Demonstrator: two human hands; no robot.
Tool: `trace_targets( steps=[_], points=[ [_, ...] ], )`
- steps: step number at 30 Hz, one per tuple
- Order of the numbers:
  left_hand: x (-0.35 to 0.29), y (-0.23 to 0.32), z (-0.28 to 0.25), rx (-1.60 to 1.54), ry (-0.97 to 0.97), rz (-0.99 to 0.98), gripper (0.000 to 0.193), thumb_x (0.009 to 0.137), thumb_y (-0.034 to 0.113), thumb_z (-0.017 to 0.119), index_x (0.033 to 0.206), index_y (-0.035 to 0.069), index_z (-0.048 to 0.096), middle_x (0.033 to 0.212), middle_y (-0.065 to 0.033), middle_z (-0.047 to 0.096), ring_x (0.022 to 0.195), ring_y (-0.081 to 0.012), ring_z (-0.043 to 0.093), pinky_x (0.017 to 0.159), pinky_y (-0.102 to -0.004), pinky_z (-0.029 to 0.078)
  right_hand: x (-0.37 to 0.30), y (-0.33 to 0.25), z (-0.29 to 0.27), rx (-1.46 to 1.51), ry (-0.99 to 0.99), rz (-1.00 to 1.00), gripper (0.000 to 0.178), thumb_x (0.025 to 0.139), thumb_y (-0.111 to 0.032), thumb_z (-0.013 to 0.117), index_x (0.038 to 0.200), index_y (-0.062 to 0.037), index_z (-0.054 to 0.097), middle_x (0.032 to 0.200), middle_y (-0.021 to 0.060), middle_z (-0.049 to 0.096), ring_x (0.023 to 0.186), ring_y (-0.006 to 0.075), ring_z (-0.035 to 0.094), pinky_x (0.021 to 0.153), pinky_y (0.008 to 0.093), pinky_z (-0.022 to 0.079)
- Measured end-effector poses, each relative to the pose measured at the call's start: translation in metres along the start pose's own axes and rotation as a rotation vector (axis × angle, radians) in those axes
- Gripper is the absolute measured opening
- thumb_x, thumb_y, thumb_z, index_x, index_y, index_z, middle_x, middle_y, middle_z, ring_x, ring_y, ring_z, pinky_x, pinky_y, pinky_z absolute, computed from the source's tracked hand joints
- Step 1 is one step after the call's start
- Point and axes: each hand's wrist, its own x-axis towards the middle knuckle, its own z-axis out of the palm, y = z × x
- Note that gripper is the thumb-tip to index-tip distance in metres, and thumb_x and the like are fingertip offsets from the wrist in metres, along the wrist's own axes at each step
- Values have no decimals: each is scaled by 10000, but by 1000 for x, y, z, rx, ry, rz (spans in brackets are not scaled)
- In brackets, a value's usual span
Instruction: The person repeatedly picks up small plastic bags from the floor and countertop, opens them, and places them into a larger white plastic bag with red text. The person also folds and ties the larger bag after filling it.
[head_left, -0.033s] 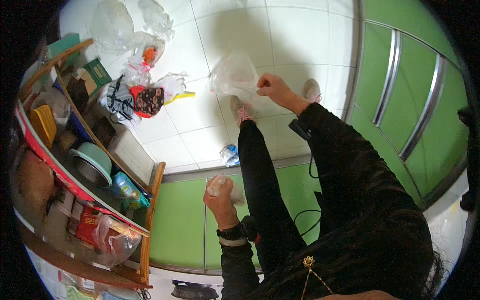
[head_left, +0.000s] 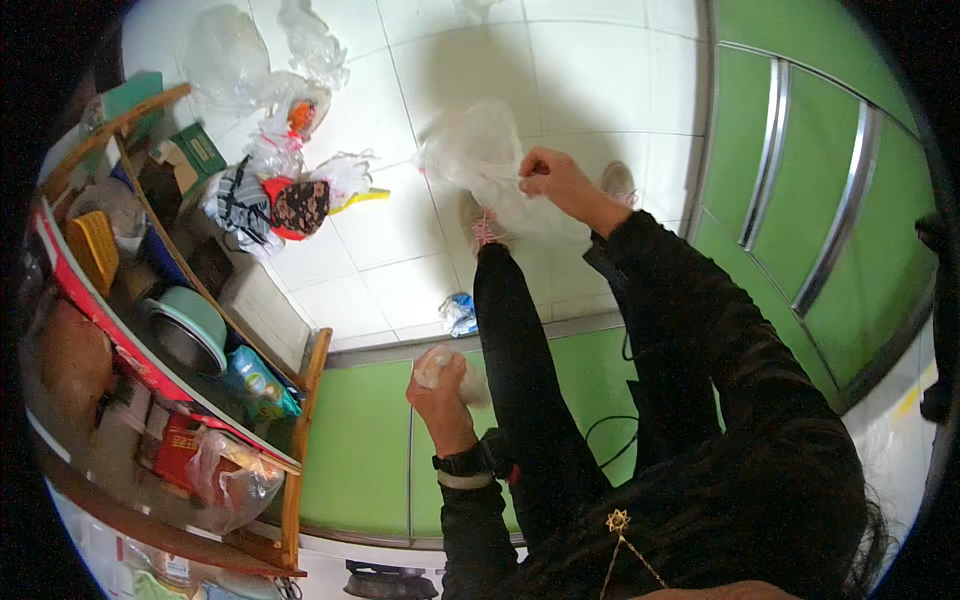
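From head height, one fisheye view faces down past the nearer hands (head_left: pixel 562 187) onto the floor (head_left: pixel 395 225).

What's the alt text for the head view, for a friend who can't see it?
A person's right hand pinches a translucent plastic bag while the left hand clutches a crumpled whitish bundle. Around them are a white-tiled floor, green cabinets and a crowded shelf.

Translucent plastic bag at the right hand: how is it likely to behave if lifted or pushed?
The translucent plastic bag is probably light for its size, since its film looks thin and see-through. It will likely flop when lifted by the right hand, as it hangs in loose wrinkles. Pushed, it should crumple: no stiff edges show.
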Motion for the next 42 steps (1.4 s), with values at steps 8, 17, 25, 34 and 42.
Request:
trace_targets(
  steps=[8,17,25,34,42],
  points=[
    [-96,123,59,-109,-509,134,445,766,-30,732,1210,-61,715,1227,-101,639,1029,-213,645,919,-327,528,-210,-269,-51,198,-141,-16,138,910,17,677,1016,-66,654,953,-5,647,835,93,612,734,267,521],
    [-209,215,76,-38,-732,311,317,800,-45,716,1117,-45,727,1064,-46,706,946,-150,661,875,-271,513,-396,-373,-32,-40,-436,-332,154,901,78,647,1016,-23,657,981,-2,651,937,108,622,846,297,531],
    [-301,270,-12,-176,-603,623,427,768,27,773,1179,-60,695,983,-57,711,879,-170,675,847,-286,524,-507,-412,-119,-507,-31,-124,212,913,-56,677,1124,-70,697,1070,47,706,1027,204,667,954,383,549],
    [-385,290,-45,-99,-795,804,562,602,200,829,1079,-70,703,975,-117,708,864,-240,692,844,-332,541,-410,-448,-59,74,-368,-326,957,998,-576,618,1662,-32,194,1656,232,353,1532,372,345,1246,437,300],
    [-362,273,-80,-170,-649,783,525,670,178,839,1117,-54,693,973,-84,699,869,-209,680,847,-324,541,-426,-510,-7,411,-345,-579,567,864,-25,724,1401,23,550,1244,134,679,1149,178,660,998,339,542]
  ],
)
